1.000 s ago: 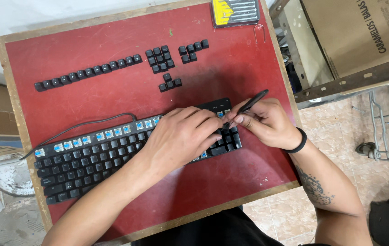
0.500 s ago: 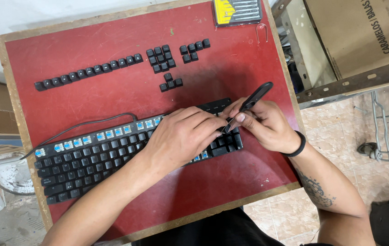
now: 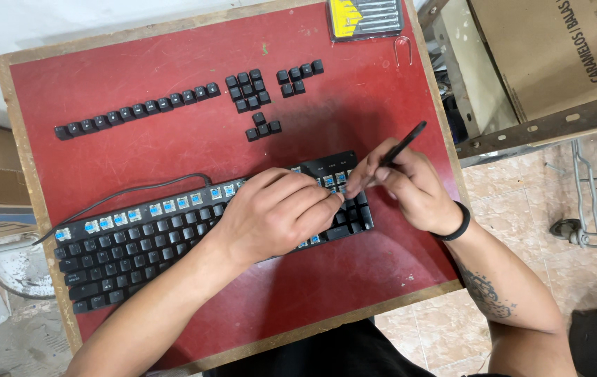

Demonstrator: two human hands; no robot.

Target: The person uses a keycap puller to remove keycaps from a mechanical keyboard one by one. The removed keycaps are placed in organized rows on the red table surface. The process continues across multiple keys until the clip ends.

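This looks like a small repair workshop. Under the fingers [image 3: 312, 202] lies a worn red work board [image 3: 382, 91] with a chipped wooden edge, bearing a black keyboard [image 3: 137, 244] with its blue switches bared, and rows of pulled keycaps [image 3: 137, 110] lie above the fingers. Further up from the fingers sits a yellow pack of small screwdrivers [image 3: 365, 17], while to their right stand a cardboard box [image 3: 550, 49] on a metal rack [image 3: 543, 126] over a dusty tiled floor [image 3: 522, 181].
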